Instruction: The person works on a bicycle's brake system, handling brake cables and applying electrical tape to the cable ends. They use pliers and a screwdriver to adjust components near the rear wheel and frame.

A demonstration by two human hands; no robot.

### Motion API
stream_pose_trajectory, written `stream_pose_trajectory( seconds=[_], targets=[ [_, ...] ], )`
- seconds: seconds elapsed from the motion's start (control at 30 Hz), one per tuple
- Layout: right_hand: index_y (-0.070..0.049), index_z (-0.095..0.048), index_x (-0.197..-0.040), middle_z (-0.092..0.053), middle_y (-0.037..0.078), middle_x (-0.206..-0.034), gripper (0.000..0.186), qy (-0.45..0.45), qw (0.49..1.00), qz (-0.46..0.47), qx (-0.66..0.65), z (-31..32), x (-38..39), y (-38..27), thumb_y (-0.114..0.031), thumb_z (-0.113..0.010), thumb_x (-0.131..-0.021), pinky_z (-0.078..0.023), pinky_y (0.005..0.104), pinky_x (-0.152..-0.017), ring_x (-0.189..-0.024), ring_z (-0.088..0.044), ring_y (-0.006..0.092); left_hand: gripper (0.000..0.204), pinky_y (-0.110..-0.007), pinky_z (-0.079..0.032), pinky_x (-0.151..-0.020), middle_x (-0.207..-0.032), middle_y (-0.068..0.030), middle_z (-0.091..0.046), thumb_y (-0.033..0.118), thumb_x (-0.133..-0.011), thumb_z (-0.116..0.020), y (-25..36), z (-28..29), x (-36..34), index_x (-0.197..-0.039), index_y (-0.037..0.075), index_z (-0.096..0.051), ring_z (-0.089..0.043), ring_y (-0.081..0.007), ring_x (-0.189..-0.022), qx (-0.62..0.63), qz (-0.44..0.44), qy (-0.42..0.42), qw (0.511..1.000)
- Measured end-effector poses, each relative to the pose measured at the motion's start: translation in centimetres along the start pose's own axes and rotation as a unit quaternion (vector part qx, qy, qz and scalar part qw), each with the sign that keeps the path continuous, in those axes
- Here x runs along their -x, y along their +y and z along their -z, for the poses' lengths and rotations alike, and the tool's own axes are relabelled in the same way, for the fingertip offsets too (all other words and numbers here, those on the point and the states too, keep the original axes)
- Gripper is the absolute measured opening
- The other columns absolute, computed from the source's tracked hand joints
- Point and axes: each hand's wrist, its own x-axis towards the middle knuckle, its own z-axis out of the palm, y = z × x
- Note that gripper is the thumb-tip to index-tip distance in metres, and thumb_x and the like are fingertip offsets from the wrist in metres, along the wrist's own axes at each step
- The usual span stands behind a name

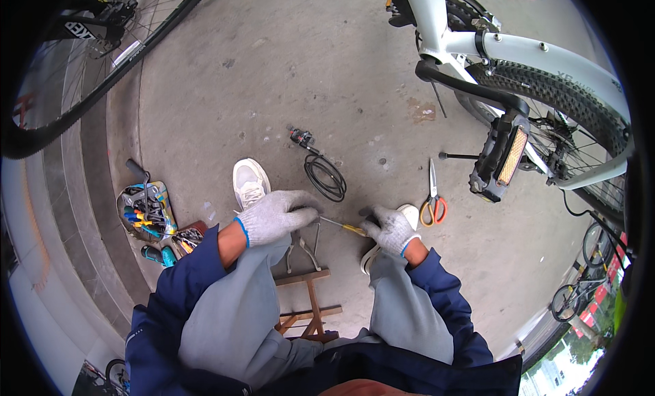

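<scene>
A yellow-handled screwdriver (351, 228) lies across the gap between the person's two hands, just above the space between the knees (263, 266), where both arms could reach it comfortably. The gloved right hand (392, 231) grasps it by the handle, so the bare shaft points left. The gloved left hand (280, 217) stands at the tip, fingers curled and thumb side inward, perhaps to steady or guide it; whether these fingers grip anything cannot be told. Just below that hand shows a pale forked metal piece (310, 255), its upper end hidden, so it is unclear whether it hangs or stands. The low wooden stool (314, 300) beneath the body seems to keep the work near the floor (382, 89). Ahead, a coiled black cable (340, 184) with a small black fitting (300, 137) lies on the concrete, its loops probably gathered to prevent tangling. Orange-handled scissors (432, 191) lie near the right hand, within easy reach. Farther left, a tray of tools (168, 208) sits beside the curved step (123, 191), seemingly out of the feet's way; a white bicycle (430, 21) stands at the upper right.
</scene>
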Motion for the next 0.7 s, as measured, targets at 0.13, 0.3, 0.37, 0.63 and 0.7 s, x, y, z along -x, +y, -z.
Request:
stream_pose_trajectory(
  seconds=[0.13, 0.3, 0.37, 0.63, 0.7],
  targets=[
    [-0.003, -0.071, -0.122, -0.077, 0.025, -0.101, 0.036, 0.011, 1.0, -0.01, -0.012, -0.5, -0.6, 1.2, -0.03, -0.073, -0.099, -0.06, 0.0502, -0.086, -0.096, -0.076, 0.0437, 0.038, -0.04, -0.057, -0.102, -0.121, -0.017, -0.079, 0.027, -0.106, -0.062, -0.8, -0.1, -0.5, -0.13, 0.0, -0.075, -0.075, -0.0284, -0.116, -0.009, -0.017, 0.01, 1.0],
    [-0.003, -0.07, -0.116, -0.074, 0.025, -0.103, 0.04, 0.073, 0.996, 0.02, 0.039, -1.4, -3.4, 0.9, -0.035, -0.079, -0.094, -0.058, 0.0532, -0.087, -0.1, -0.072, 0.0471, 0.041, -0.04, -0.056, -0.104, -0.122, -0.0185, -0.079, 0.03, -0.105, -0.062, -3.0, -0.3, -1.7, -0.131, 0.001, -0.075, -0.075, -0.0305, -0.117, -0.03, 0.001, 0.017, 0.999],
    [-0.003, -0.071, -0.117, -0.074, 0.025, -0.107, 0.042, 0.108, 0.992, 0.036, 0.049, -1.5, -4.6, -0.1, -0.035, -0.081, -0.092, -0.058, 0.0522, -0.089, -0.104, -0.071, 0.0459, 0.042, -0.04, -0.055, -0.105, -0.122, -0.0191, -0.079, 0.031, -0.104, -0.063, -3.9, -0.5, -2.1, -0.131, 0.001, -0.075, -0.075, -0.0315, -0.118, -0.034, 0.019, 0.018, 0.999],
    [-0.009, -0.075, -0.125, -0.074, 0.021, -0.105, 0.039, 0.084, 0.983, 0.15, 0.072, -2.6, -9.7, -3.3, -0.035, -0.079, -0.097, -0.06, 0.0504, -0.089, -0.101, -0.072, 0.0428, 0.041, -0.04, -0.056, -0.104, -0.124, -0.02, -0.078, 0.028, -0.103, -0.063, -4.3, -0.7, -3.3, -0.13, -0.001, -0.075, -0.074, -0.0324, -0.117, -0.081, 0.021, 0.124, 0.989],
    [-0.009, -0.075, -0.123, -0.073, 0.02, -0.101, 0.033, 0.099, 0.974, 0.2, 0.048, -2.8, -9.8, -3.1, -0.031, -0.076, -0.099, -0.06, 0.0498, -0.085, -0.097, -0.072, 0.0419, 0.042, -0.042, -0.056, -0.104, -0.124, -0.0211, -0.078, 0.031, -0.103, -0.063, -3.6, -0.7, -3.7, -0.128, 0.0, -0.076, -0.074, -0.0353, -0.117, -0.094, -0.02, 0.212, 0.973]
  ],
)
